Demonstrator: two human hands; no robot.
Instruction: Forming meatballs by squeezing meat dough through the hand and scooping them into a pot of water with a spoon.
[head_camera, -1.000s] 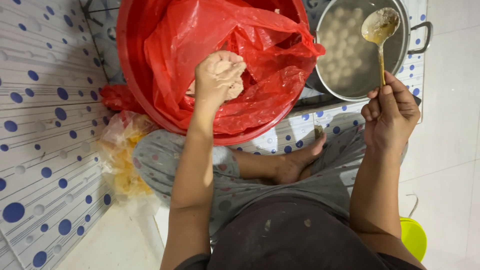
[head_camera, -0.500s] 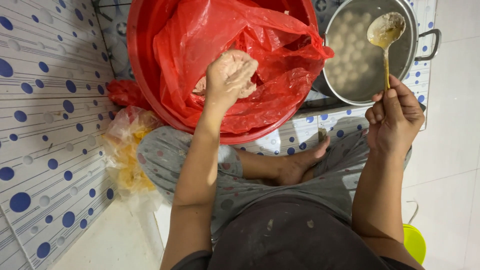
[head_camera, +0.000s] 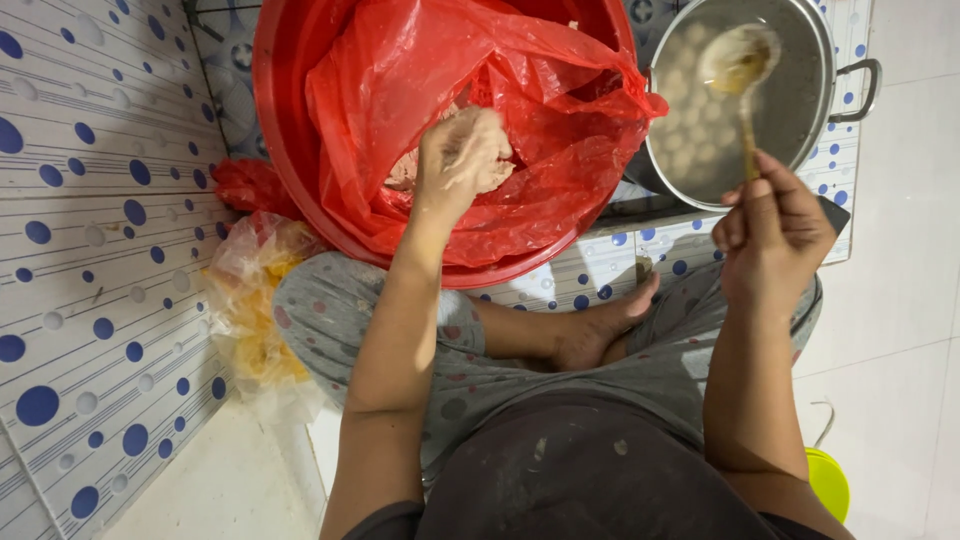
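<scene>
My left hand is inside a large red basin lined with a red plastic bag. Its fingers are closed around a lump of pale paste; more of the paste lies under the hand. My right hand grips the handle of a spoon. The spoon's bowl, smeared with paste, hangs over a steel pot of cloudy liquid holding several pale balls.
I sit cross-legged on the floor, one bare foot showing below the basin. A clear bag with yellow contents lies at my left knee. A dotted tiled wall rises at left. A yellow-green container sits at lower right.
My left hand has closed around a lump of paste in the basin and lifted slightly. The spoon stays held over the pot.
</scene>
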